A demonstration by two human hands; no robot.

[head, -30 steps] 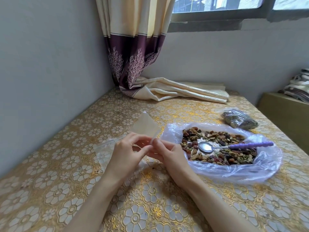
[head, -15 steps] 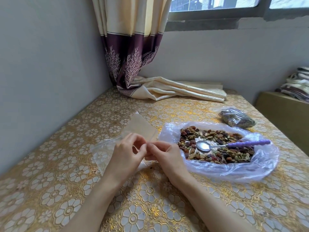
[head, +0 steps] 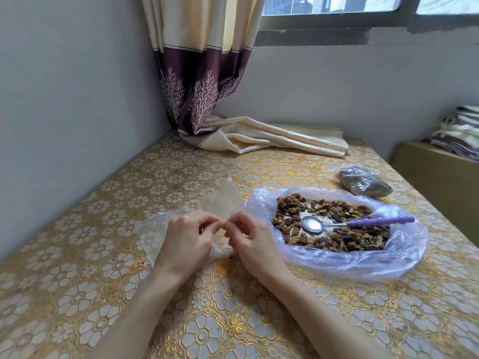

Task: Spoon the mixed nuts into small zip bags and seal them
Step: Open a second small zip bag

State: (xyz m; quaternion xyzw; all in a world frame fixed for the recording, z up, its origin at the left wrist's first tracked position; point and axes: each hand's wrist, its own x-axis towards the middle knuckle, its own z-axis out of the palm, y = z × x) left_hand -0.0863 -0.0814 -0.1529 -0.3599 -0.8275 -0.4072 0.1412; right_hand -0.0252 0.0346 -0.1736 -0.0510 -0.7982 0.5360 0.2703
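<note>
Step in hand: opening a small clear plastic zip bag at its mouth, by my judgement.
Left hand: its grip pinches the bag's near edge, fingers curled.
Right hand: pinches the same edge just beside the left, fingertips almost touching.
Bag: empty and flat, rising away from both hands, far corner tilted up over the gold floral worktop.
Key relation: the loose mixed nuts lie to the right on a wide clear plastic sheet; the right hand is nearer.
Spoon: a metal spoon with a purple handle rests on the nuts, bowl toward the hands, long axis left to right.
Further off: one filled bag lies beyond.
</note>
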